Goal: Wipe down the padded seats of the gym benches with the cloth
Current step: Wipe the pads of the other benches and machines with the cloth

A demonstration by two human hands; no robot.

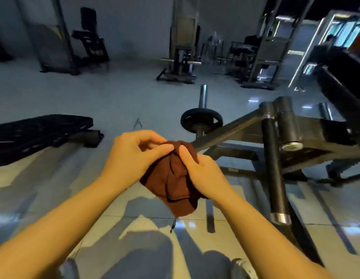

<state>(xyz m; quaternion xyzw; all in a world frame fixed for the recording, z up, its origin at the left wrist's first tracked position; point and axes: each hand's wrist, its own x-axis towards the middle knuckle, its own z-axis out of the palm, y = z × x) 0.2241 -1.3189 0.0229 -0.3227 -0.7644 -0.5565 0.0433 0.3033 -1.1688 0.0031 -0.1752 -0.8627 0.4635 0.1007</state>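
Dim gym, glossy pale tiled floor (106, 101). Brown cloth (175, 184) bunched mid-frame above the floor; left hand (133, 156) and right hand (203, 174) both pinch it with curled fingers. Black padded bench (38, 133) at 9 o'clock; plate-loaded machine (275, 133) at 3 o'clock.

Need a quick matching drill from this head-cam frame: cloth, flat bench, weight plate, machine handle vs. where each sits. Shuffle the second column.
1. cloth
2. flat bench
3. weight plate
4. machine handle

A. on a peg just beyond the hands
B. left side, on the floor
C. held between left hand and right hand
D. right of the hands, dark grip with a metal end

Pairs: 1-C, 2-B, 3-A, 4-D
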